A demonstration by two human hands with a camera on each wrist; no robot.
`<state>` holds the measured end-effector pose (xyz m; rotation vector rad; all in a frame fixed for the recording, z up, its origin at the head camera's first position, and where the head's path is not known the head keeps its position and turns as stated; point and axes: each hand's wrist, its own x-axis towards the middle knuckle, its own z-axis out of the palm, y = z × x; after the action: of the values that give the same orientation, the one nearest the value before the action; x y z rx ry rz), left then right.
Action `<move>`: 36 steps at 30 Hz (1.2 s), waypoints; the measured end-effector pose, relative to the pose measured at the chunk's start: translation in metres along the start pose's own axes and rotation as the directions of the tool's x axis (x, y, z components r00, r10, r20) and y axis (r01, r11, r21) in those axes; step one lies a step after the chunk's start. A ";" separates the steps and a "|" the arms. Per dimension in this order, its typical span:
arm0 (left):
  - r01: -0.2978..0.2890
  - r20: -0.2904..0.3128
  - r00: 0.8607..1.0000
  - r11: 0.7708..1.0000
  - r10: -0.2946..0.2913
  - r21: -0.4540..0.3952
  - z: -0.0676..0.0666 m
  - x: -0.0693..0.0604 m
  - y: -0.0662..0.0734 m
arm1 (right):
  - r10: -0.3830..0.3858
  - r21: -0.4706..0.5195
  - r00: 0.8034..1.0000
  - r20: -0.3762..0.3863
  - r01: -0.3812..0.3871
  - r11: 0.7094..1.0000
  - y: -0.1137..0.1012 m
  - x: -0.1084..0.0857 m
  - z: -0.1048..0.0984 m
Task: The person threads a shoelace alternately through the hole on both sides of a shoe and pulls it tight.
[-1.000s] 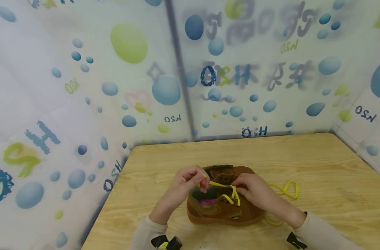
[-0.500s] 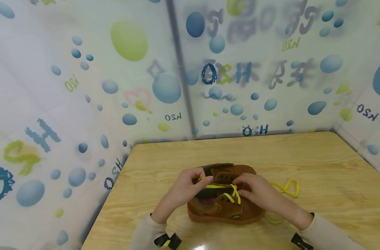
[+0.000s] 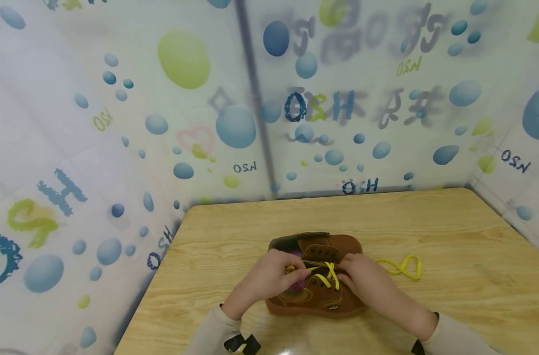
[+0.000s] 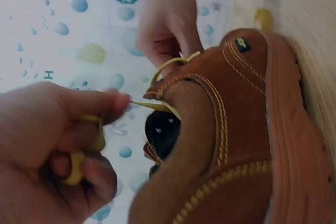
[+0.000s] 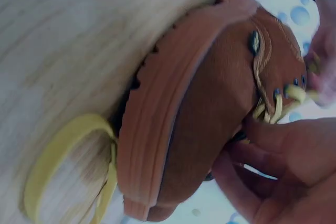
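Note:
A brown shoe (image 3: 313,301) with yellow stitching lies on the table, its toe toward the right. The left hand (image 3: 275,276) is above the shoe's opening and pinches a yellow lace (image 4: 152,104), drawn taut from the eyelets; more lace loops round its curled fingers in the left wrist view. At the front of the lacing, the right hand (image 3: 369,281) has thumb and fingers at the tongue area beside the crossed laces (image 5: 273,109). Whether those fingertips grip the tongue or only touch it is hidden.
A loop of yellow lace (image 3: 404,268) lies on the wooden table (image 3: 233,222) right of the shoe. Behind and to the left stands a white curtain (image 3: 131,123) with blue and green spots.
The left hand has moved slightly right and toward the lacing, with the lace still pinched. The right hand has shifted a little, staying at the front of the lacing.

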<state>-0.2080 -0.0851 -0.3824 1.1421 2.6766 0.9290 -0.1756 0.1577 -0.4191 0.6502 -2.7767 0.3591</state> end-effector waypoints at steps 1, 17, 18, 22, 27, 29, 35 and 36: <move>-0.008 -0.011 1.000 0.997 0.007 -0.078 -0.002 -0.001 0.002 | -0.002 -0.041 1.000 -0.011 0.001 0.999 -0.002 -0.001 0.002; 0.050 -0.096 0.995 0.919 -0.014 0.391 -0.007 -0.008 -0.011 | -0.008 0.155 1.000 0.023 0.005 0.988 0.009 -0.008 -0.005; 0.018 -0.095 0.995 0.912 0.023 0.411 -0.004 -0.007 -0.011 | -0.007 0.190 0.998 0.058 -0.005 0.982 0.010 -0.008 -0.007; -0.135 -0.041 0.985 0.889 0.170 0.437 0.008 -0.001 -0.007 | 0.012 0.246 0.983 0.182 -0.057 0.968 0.010 -0.010 -0.013; -0.226 -0.003 0.966 0.854 0.257 0.468 0.019 0.009 -0.001 | 0.029 0.168 0.987 0.157 -0.055 0.984 0.004 -0.011 -0.010; -0.218 -0.032 0.963 0.849 0.266 0.482 0.022 0.012 0.001 | 0.032 0.133 0.991 0.129 -0.050 0.990 0.002 -0.011 -0.008; -0.182 -0.133 0.958 0.900 0.252 0.397 0.028 0.014 0.004 | 0.060 0.102 0.991 0.119 -0.072 0.992 0.001 -0.011 -0.006; -0.181 -0.143 0.960 0.921 0.242 0.344 0.028 0.014 0.005 | 0.059 0.098 0.991 0.116 -0.071 0.993 0.001 -0.012 -0.006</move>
<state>-0.2062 -0.0592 -0.4003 1.5091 2.9850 0.6533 -0.1648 0.1647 -0.4175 0.6228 -2.9088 0.4948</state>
